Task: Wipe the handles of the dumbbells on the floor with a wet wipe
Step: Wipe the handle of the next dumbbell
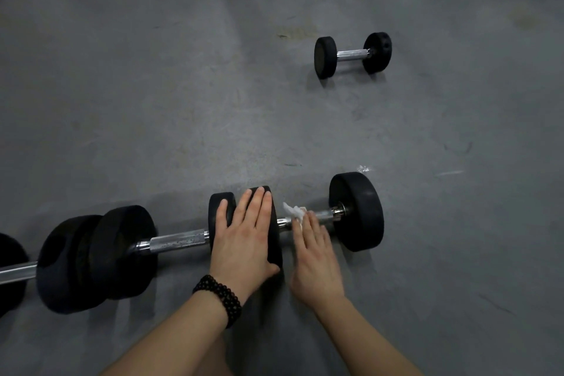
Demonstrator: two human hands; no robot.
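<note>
At lower centre of the frame, on the floor: right hand (314,249) pressing a wet wipe (294,212) flat-fingered onto the near dumbbell's handle (320,215), axis running left-right, left hand (244,235) splayed open across the left-end plates (268,223), steadying.

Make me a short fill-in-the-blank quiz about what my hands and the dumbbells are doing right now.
1. The right hand presses a white ____ onto the near dumbbell's handle.
2. The left hand rests flat on that dumbbell's ____ weight plate.
3. A beaded bracelet circles the ____ wrist.
4. The small dumbbell farther off lies ____.

Missing words: wipe; left; left; untouched
</note>
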